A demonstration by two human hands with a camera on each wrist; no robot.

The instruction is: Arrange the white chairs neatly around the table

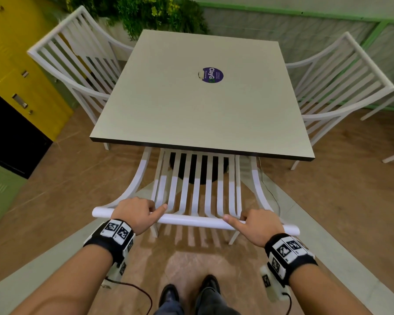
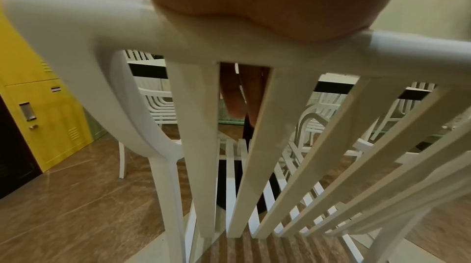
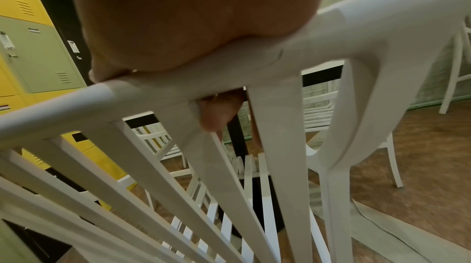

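Note:
A square beige table (image 1: 191, 110) stands ahead with a purple sticker (image 1: 212, 75) on top. The near white slatted chair (image 1: 196, 189) is tucked with its seat under the table's front edge. My left hand (image 1: 137, 212) grips the left part of its top rail (image 2: 229, 45), fingers curled over the far side. My right hand (image 1: 255, 223) grips the right part of the same rail (image 3: 280, 59). A second white chair (image 1: 77, 57) stands at the table's left side. A third white chair (image 1: 341, 80) stands at the right side.
Yellow, black and green lockers (image 1: 16, 87) line the left wall. Green plants (image 1: 146, 12) sit behind the table. Legs of another white chair (image 1: 391, 155) show at the far right. A thin cable (image 1: 273, 192) lies on the wood floor by the near chair. My shoes (image 1: 189, 292) stand behind it.

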